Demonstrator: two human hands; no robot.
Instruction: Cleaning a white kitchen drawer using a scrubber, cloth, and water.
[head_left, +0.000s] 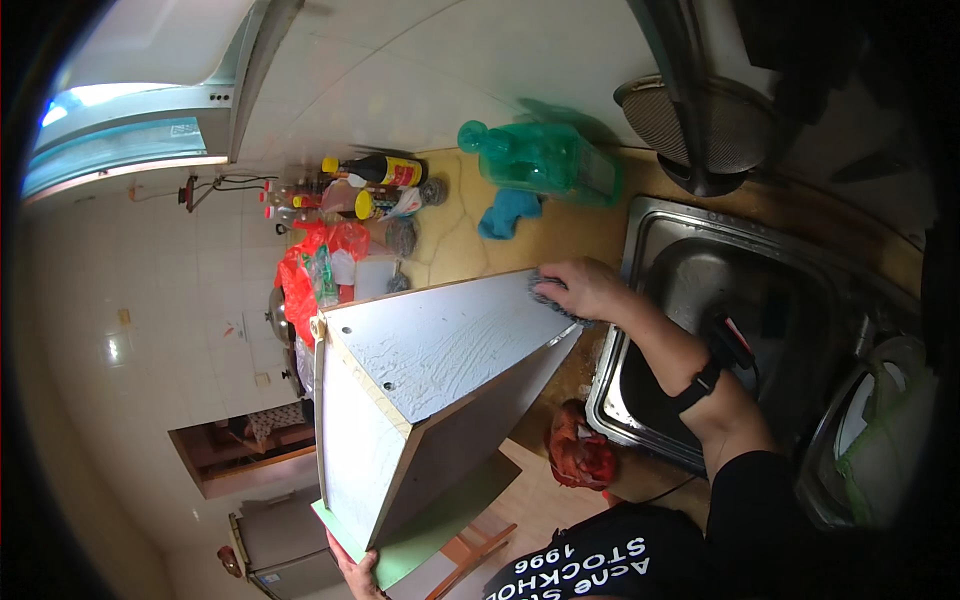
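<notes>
A white panelled drawer (450, 341) with a green front panel (442, 517) stands tilted before me at the counter's edge. Its upper side is wet and streaked, with small round holes near one end. My right hand (585, 289) presses a grey steel wool scourer (551, 292) against the far end of that side, next to the sink. A black strap circles my right forearm. Low in the view, my left hand (358, 571) grips the edge of the green panel, thumb on the near face; its other fingers are partly hidden.
The steel sink (634, 360) lies right of the drawer. A green plastic jug (551, 165), blue cloth (510, 214), sauce bottle (382, 170) and red plastic bag (296, 281) are on the counter (457, 232). A reddish-brown bundle (581, 450) sits beside the sink; a mesh strainer (697, 124) is behind.
</notes>
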